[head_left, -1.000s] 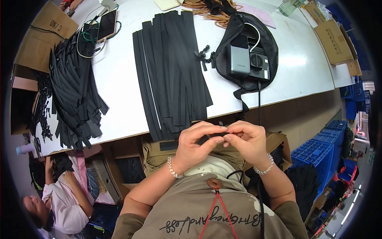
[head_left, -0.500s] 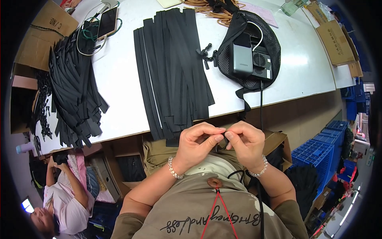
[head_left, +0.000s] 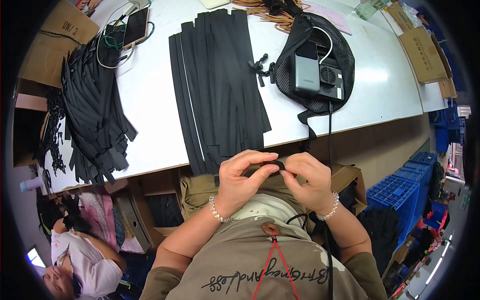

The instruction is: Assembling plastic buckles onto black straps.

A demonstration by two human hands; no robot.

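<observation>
My left hand (head_left: 241,176) and my right hand (head_left: 311,181) meet in front of my chest, just below the table's front edge. Thumb and fingers of both are closed on a small piece of black strip (head_left: 274,164). Most of the strip is hidden behind the fingers, so its full length does not show. Beyond my left hand, a stack of flat black straps (head_left: 220,85) lies lengthwise on the white table (head_left: 147,100), its near ends at the edge. Several short black cord pieces (head_left: 260,67) lie right of the stack.
A black mesh bag (head_left: 345,65) holds a grey power bank (head_left: 306,70); a black cable (head_left: 330,135) runs from it toward me. More black straps (head_left: 95,115) and a phone (head_left: 135,27) are at left. Blue crates (head_left: 395,192) stand right; a person (head_left: 85,255) sits lower left.
More of the black strip now shows between my fingertips, and my left hand has shifted slightly left. The person at lower left has leaned and lowered their arms.
</observation>
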